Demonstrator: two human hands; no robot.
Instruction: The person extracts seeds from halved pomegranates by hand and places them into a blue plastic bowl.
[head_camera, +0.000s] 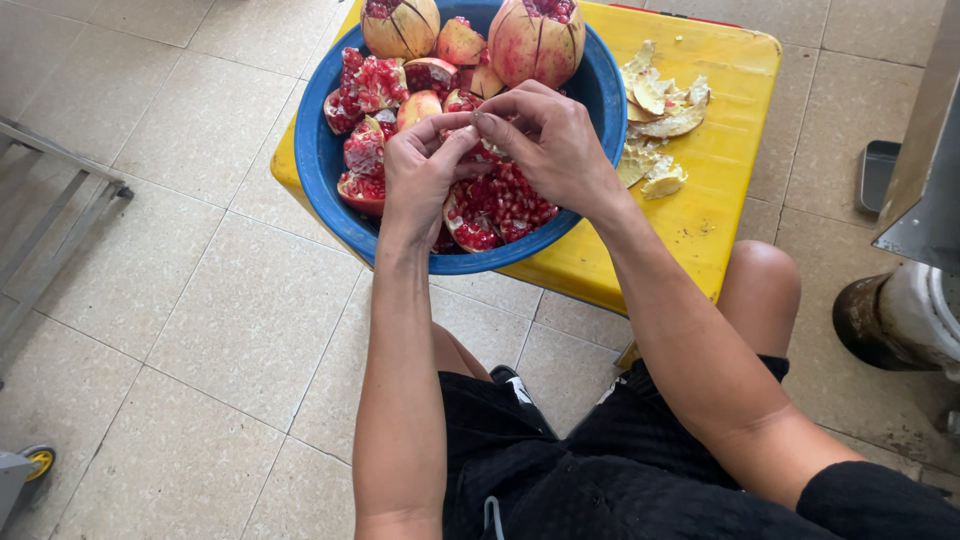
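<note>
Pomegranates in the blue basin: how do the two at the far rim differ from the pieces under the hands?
The far pomegranates are nearly whole, scored, mostly yellow-pink rind; the near pieces are broken open, showing red seeds. The far ones lie untouched; the left hand and right hand work a piece above the near ones. All lie in the blue basin.

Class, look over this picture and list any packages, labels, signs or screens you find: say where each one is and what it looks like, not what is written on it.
None of these is in view: no package, label, sign or screen. The hands work over an unmarked blue bowl of cut pomegranates on a plain yellow stool.
</note>
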